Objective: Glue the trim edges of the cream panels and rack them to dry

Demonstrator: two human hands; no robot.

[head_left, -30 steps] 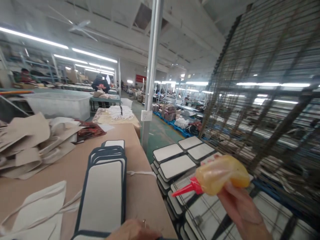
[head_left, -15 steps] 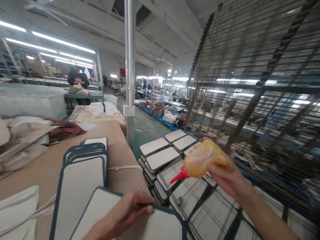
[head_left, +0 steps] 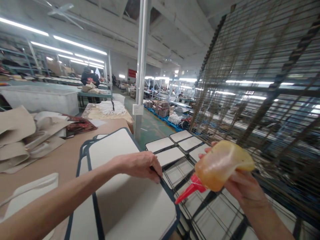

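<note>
Standing here, I see a big room with long bright lights (head_left: 80,45) up high and a green floor (head_left: 153,129). A brown table (head_left: 71,151) is in front of the person. On the left part of the table lies a messy heap of tan pieces (head_left: 15,125). A big see-through tub (head_left: 50,100) is past the far left of the table. Well beyond the table, another person (head_left: 90,78) stands near some cloth. A grey pole (head_left: 140,76) stands by the far right corner of the table. Right of the table is a wire rack (head_left: 278,80) with pale boards (head_left: 167,156) lying flat below it.

The left hand (head_left: 141,165) is nearly closed, pinching the dark edge of a pale panel (head_left: 140,208). This panel tilts over a pile of panels (head_left: 81,213) on the table. The right hand (head_left: 240,186) is curled around a yellow squeeze bottle (head_left: 222,163), up in the air right of the table. Its red tip (head_left: 186,193) points down toward the panel's edge. I can't tell if they touch.
</note>
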